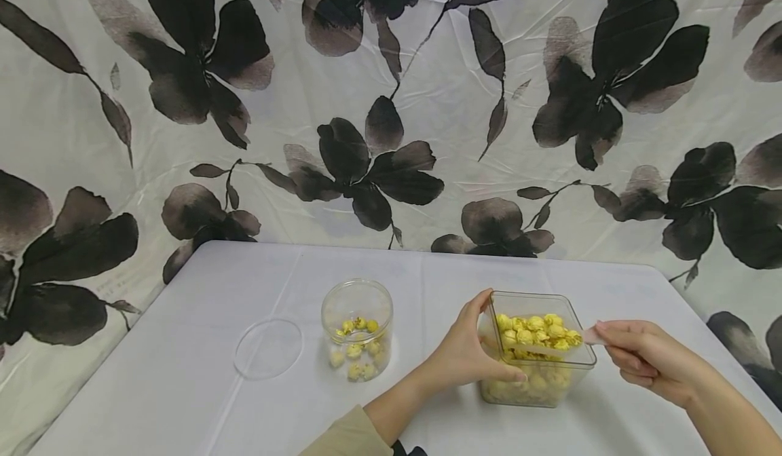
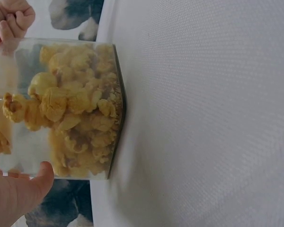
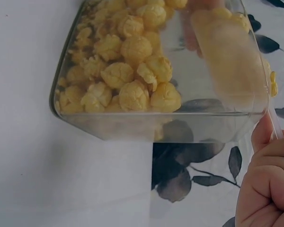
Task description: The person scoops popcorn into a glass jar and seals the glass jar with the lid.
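Observation:
A clear rectangular container [image 1: 531,395] of yellow popcorn [image 2: 83,113] stands on the table. My left hand [image 1: 455,354] grips it from the left, thumb along its near side and fingers around the far left corner. Over on the right, my right hand [image 1: 656,361] pinches the pale handle [image 3: 276,124] of a translucent scoop. The scoop's bowl [image 3: 229,64] lies inside the container near the top, with popcorn in it. In the right wrist view the bowl shows blurred through the wall.
Left of the container stands a clear round jar [image 1: 326,337] with a little popcorn in it. A thin clear round lid [image 1: 269,349] lies flat farther left on the white-covered table [image 1: 171,374]. Behind the table hangs a floral cloth [image 1: 458,103].

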`<state>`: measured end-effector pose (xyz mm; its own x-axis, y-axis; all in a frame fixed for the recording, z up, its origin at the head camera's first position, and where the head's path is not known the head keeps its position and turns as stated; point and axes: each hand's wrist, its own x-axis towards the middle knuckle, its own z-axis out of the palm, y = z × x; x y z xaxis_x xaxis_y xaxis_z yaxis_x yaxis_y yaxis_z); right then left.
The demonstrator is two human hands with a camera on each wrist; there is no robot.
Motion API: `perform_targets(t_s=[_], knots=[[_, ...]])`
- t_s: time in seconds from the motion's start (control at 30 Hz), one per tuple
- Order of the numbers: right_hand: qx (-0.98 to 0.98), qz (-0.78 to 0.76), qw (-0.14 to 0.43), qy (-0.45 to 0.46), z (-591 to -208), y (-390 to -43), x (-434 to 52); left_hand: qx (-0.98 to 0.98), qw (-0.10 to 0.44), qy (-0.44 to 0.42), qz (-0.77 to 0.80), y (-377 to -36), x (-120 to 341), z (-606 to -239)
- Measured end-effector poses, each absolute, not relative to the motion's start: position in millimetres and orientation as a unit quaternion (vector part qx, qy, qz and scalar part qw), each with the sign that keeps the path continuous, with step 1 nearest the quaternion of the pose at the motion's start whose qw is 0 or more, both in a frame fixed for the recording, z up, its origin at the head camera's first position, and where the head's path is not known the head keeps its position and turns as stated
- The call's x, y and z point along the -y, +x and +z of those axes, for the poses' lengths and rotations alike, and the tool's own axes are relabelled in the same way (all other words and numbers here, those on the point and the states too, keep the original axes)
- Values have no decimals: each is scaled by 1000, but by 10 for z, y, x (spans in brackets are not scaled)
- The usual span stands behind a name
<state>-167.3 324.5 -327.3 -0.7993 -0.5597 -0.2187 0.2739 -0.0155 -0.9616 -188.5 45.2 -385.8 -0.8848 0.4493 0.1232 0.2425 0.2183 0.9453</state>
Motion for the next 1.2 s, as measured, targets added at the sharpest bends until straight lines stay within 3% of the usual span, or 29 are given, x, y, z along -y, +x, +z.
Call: perform_targets(t_s=[1.2], knots=[[-611,-721,310,-105,-3322,-1652,-3332,-778,89,219,582,-1896,-460,-3855]])
